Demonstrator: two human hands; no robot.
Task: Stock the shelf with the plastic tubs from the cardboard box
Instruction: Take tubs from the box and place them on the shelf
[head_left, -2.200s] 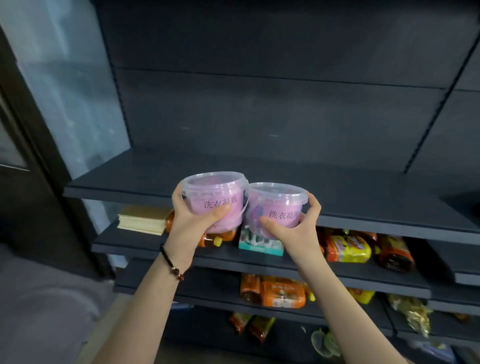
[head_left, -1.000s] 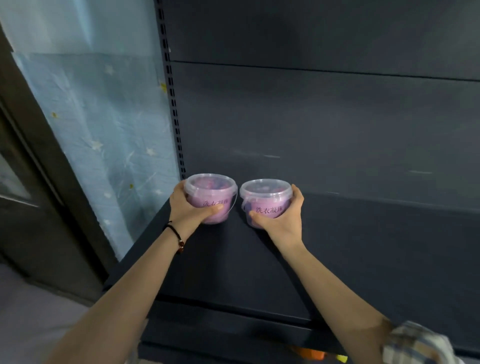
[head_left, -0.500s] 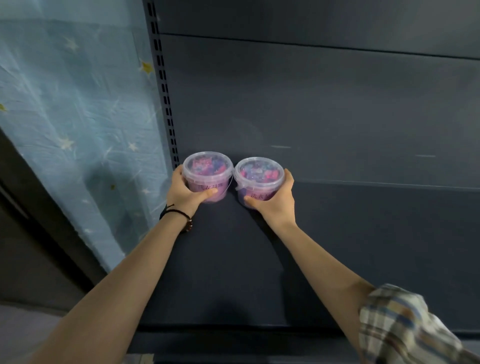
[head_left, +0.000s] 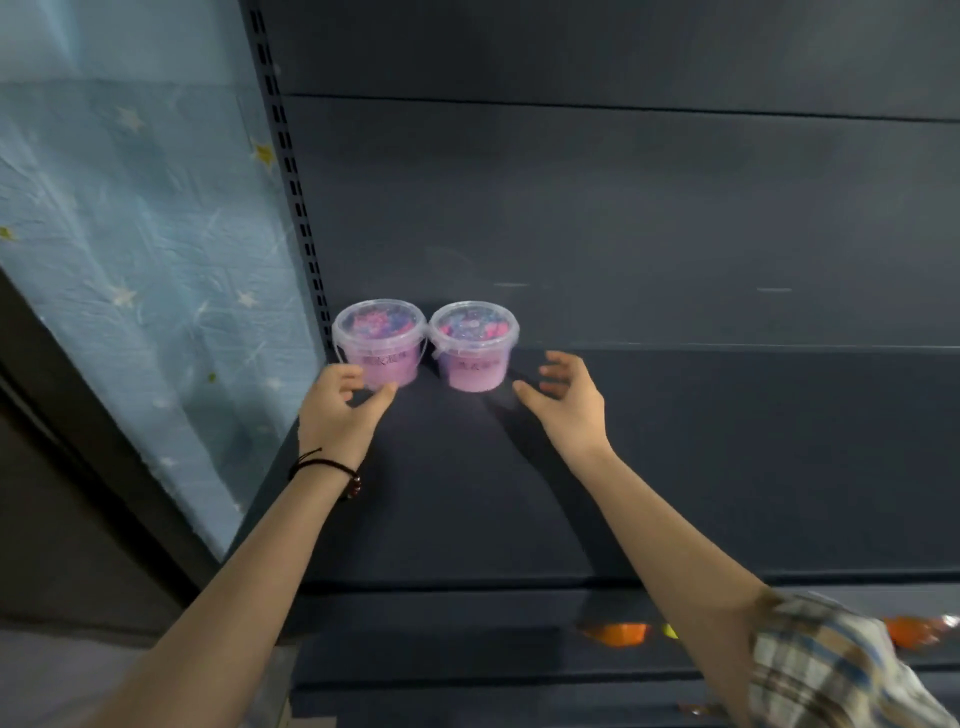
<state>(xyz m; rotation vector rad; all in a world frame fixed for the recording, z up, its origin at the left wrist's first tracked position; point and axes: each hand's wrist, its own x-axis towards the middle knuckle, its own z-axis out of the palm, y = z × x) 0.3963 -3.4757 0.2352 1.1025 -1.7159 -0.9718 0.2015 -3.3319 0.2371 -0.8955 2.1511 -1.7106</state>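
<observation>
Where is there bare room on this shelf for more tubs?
The shelf is bare right of the right tub along the back panel, and in front of both tubs. The back left corner is crowded: the left tub stands by the slotted upright.

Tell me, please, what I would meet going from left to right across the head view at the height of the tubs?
blue starred sheet → slotted upright → left tub → right tub → right hand
</observation>
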